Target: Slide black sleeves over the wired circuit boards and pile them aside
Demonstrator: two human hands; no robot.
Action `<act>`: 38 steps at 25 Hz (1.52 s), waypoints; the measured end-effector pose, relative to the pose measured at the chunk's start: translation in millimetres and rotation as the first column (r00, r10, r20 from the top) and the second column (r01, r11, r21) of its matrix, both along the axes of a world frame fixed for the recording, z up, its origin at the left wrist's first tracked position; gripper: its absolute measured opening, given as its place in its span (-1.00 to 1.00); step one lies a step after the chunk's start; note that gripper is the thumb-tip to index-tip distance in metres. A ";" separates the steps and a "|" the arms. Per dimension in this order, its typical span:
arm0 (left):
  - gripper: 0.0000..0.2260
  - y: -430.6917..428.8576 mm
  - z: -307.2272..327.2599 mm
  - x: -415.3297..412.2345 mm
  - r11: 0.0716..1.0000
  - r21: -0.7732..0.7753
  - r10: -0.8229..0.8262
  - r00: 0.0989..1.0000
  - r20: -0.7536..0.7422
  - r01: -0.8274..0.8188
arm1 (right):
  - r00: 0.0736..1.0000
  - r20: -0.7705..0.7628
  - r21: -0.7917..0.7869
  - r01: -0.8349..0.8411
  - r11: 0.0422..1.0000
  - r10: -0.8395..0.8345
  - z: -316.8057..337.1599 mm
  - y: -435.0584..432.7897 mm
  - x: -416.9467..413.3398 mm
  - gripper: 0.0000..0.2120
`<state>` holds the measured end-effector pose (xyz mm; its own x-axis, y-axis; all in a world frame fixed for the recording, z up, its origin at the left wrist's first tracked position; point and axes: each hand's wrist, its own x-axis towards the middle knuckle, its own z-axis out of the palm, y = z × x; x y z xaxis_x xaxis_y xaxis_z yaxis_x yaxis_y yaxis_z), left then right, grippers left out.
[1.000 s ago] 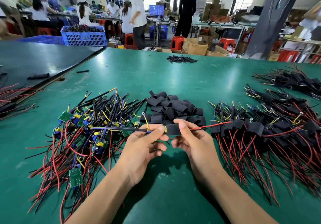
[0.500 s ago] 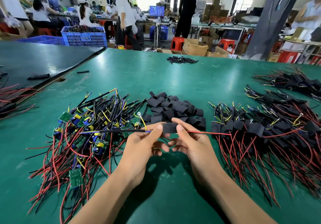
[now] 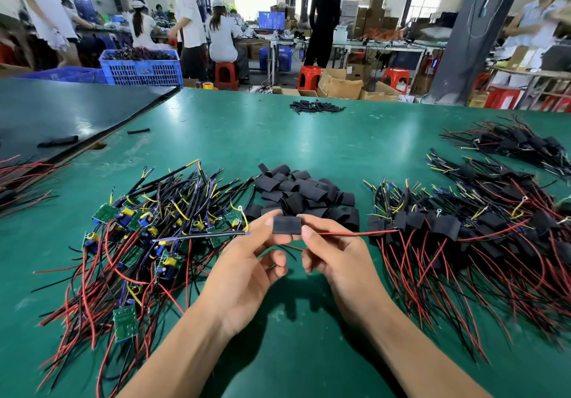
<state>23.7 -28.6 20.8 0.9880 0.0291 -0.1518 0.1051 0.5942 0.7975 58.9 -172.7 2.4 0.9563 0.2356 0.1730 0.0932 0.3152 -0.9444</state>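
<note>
1. Head view: both hands are just above the flat green bench, near its middle. Between them is one small flat black soft sleeve.
2. The left hand pinches the sleeve's left end. The right hand pinches its right end. The other fingers curl loosely under and hold nothing.
3. Thin black and blue wires stick out to the left. A thin red wire sticks out to the right. The board seems to be inside the sleeve, but it is hidden.
4. A messy heap of bare green boards with wires lies on the left. A heap of loose black sleeves lies just behind the hands. A heap of covered boards lies on the right.
5. This piece looks very light. The sleeve is soft and could slip along. The board is probably stiff, with little parts that could break. It seems best to hold the sleeve's flat sides, not to tug the floppy wires.
</note>
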 end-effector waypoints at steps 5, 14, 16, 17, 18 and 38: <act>-0.70 2.8 0.4 -0.2 0.999 -0.005 -0.036 0.999 0.005 0.036 | 1.000 0.006 -0.007 0.026 1.000 -0.026 -1.4 1.3 -1.6 -0.84; -0.63 5.9 2.2 0.2 0.996 0.070 0.060 0.998 0.025 -0.062 | 0.997 0.075 -0.088 0.041 0.995 -0.034 1.4 -2.0 -1.9 -0.83; -0.64 5.6 2.4 -0.5 0.994 0.079 0.078 0.996 0.044 -0.081 | 0.996 0.086 -0.106 0.034 0.994 -0.025 0.6 -1.5 -2.2 -0.79; -0.64 5.1 2.5 -0.6 0.993 0.077 0.082 0.996 0.044 -0.085 | 0.996 0.082 -0.105 0.036 0.994 -0.027 0.2 -1.1 -2.0 -0.79; -0.64 4.4 2.7 -0.5 0.993 0.075 0.087 0.995 0.038 -0.090 | 0.997 0.069 -0.096 0.041 0.995 -0.034 0.1 -0.7 -1.7 -0.80; -0.74 14.0 2.0 3.0 0.987 0.125 -0.085 0.990 -0.111 0.098 | 0.944 -0.328 0.428 0.189 0.884 -0.043 34.1 -7.6 -4.4 -0.61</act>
